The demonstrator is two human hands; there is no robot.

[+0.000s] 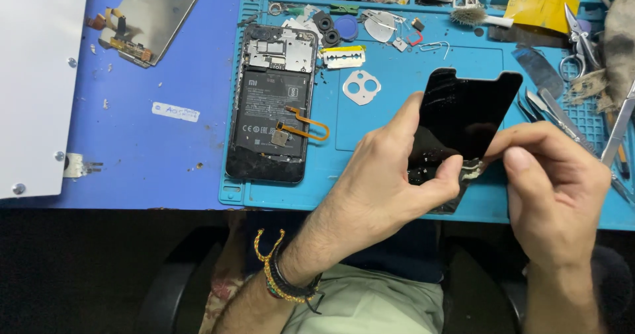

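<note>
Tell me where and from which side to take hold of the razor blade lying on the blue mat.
Take the razor blade by its two short ends, coming straight down from above. It lies flat on the blue mat with its long edges, likely the sharp ones, facing toward and away from the person. The opened phone crowds its left end, so a narrow fingertip grip probably works best.

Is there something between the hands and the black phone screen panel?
Nothing visible: the left hand and the right hand both grip the black screen panel directly, above the blue mat.
</note>
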